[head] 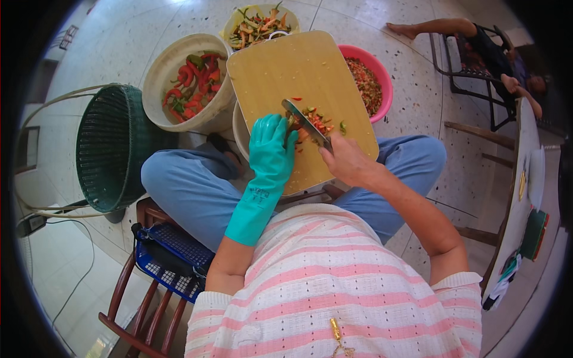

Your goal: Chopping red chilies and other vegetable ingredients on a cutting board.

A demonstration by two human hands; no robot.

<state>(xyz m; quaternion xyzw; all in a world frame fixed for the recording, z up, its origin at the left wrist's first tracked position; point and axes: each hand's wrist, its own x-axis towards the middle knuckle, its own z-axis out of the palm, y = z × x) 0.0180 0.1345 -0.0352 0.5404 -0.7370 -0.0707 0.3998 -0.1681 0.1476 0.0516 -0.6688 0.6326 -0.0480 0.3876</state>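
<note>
My right hand [350, 160] grips the handle of a kitchen knife [306, 123], its blade slanting across chili peppers on a wooden-toned cutting board [295, 71]. Chopped red and green chili pieces [320, 121] lie on the blade's right side. A green rubber glove covers my left hand [271, 138], whose fingertips press on peppers just left of the blade; the glove partly hides them. The board rests over a pale tub [241, 129], mostly hidden beneath it. Small seeds and scraps are scattered on the board's surface.
Whole red peppers [192, 85] sit in a white bucket [154, 89]. Behind the board, a bowl [291, 20] holds pepper stems; a pink basin [386, 85] holds chopped chili. A green woven basket [105, 147] stands left, a chair [154, 308] beside me. Another person reclines at the far right.
</note>
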